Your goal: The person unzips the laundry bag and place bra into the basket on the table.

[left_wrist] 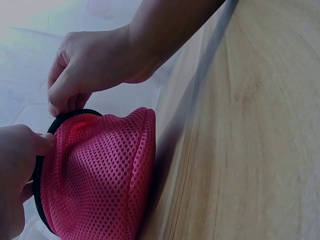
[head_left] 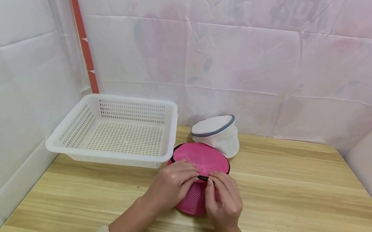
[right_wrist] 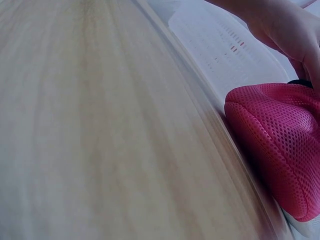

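A pink mesh laundry bag [head_left: 201,156] with black edging stands on the table in front of me, its round top tilted toward me. My left hand [head_left: 174,182] pinches the black edging at the near side between thumb and fingers. Close beside it, my right hand [head_left: 225,201] pinches the same edging. In the left wrist view, the bag's mesh side [left_wrist: 110,170] bulges below both hands. Whether a zipper pull is between the fingers cannot be made out. Just behind the pink bag lies a white mesh laundry bag [head_left: 221,138] with grey edging, tipped on its side.
To the left stands a white perforated plastic basket [head_left: 107,157] with nothing visible inside; its right edge is close to the pink bag. The wooden table [head_left: 303,211] extends to the right. White sheeting [head_left: 237,58] hangs behind and at both sides.
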`<state>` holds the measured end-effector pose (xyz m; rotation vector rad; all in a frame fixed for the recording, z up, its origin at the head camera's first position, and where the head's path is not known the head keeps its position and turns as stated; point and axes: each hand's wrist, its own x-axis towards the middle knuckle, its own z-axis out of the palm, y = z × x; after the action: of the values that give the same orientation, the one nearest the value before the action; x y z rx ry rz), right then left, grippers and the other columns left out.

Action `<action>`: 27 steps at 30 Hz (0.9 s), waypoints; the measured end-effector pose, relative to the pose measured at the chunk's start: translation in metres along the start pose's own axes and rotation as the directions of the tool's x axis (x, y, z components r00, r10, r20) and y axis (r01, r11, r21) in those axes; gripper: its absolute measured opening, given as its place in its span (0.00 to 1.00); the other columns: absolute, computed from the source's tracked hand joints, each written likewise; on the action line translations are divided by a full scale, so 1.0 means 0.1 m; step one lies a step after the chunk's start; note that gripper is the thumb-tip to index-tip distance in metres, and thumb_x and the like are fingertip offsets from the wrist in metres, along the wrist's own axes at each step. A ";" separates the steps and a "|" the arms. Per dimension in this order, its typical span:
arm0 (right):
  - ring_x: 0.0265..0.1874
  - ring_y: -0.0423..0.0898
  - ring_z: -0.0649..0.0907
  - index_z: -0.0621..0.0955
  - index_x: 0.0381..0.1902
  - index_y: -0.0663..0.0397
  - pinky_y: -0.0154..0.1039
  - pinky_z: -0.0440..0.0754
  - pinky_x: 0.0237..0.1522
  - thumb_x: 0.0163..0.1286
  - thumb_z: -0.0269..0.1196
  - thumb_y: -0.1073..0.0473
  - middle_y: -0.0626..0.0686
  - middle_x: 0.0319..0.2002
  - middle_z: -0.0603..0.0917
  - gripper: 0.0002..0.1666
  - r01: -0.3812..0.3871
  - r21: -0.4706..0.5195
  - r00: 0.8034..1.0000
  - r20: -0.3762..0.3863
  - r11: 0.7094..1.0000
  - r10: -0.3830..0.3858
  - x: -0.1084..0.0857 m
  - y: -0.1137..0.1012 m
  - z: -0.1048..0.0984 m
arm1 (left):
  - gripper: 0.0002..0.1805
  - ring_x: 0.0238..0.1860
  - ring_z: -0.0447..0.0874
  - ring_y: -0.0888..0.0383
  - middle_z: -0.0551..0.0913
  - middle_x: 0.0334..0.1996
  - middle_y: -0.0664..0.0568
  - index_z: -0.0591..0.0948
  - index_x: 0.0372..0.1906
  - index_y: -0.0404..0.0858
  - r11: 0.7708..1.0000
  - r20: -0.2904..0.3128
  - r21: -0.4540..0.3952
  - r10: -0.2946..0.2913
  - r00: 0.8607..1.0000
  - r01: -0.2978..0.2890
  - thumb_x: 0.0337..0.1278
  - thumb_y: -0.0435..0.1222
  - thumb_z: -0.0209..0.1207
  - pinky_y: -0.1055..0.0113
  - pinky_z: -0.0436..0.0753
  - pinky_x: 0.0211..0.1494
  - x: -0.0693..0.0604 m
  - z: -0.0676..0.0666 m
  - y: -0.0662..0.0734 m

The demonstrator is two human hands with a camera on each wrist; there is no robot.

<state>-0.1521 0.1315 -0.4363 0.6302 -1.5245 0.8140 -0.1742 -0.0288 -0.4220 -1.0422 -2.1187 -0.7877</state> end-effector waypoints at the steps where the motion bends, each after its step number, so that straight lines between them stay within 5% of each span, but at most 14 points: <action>1: 0.29 0.59 0.82 0.83 0.24 0.75 0.34 0.82 0.51 0.65 0.62 0.68 0.66 0.27 0.84 0.13 -0.003 0.001 1.000 -0.006 1.000 0.003 0.00 0.00 0.00 | 0.06 0.47 0.87 0.60 0.89 0.38 0.53 0.89 0.37 0.39 1.000 -0.002 0.000 -0.003 1.000 0.003 0.54 0.31 0.68 0.61 0.79 0.62 0.00 0.00 -0.01; 14: 0.29 0.60 0.82 0.84 0.24 0.75 0.33 0.82 0.51 0.65 0.63 0.67 0.66 0.27 0.84 0.14 -0.008 -0.010 1.000 -0.030 1.000 0.008 0.02 -0.01 0.00 | 0.07 0.46 0.87 0.59 0.89 0.38 0.53 0.89 0.38 0.39 1.000 -0.023 0.012 -0.017 1.000 0.018 0.52 0.31 0.69 0.59 0.81 0.60 0.01 -0.01 -0.04; 27: 0.30 0.58 0.82 0.84 0.26 0.73 0.32 0.81 0.53 0.68 0.63 0.64 0.65 0.29 0.84 0.15 0.024 0.002 0.999 0.038 1.000 -0.024 -0.04 0.01 0.00 | 0.09 0.49 0.87 0.55 0.89 0.41 0.51 0.89 0.41 0.37 0.998 -0.016 0.043 -0.038 0.999 0.038 0.53 0.31 0.68 0.59 0.80 0.61 0.01 0.00 -0.04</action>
<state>-0.1528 0.1321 -0.4400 0.6673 -1.5477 0.7888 -0.1775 -0.0308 -0.4220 -0.9726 -2.1390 -0.7616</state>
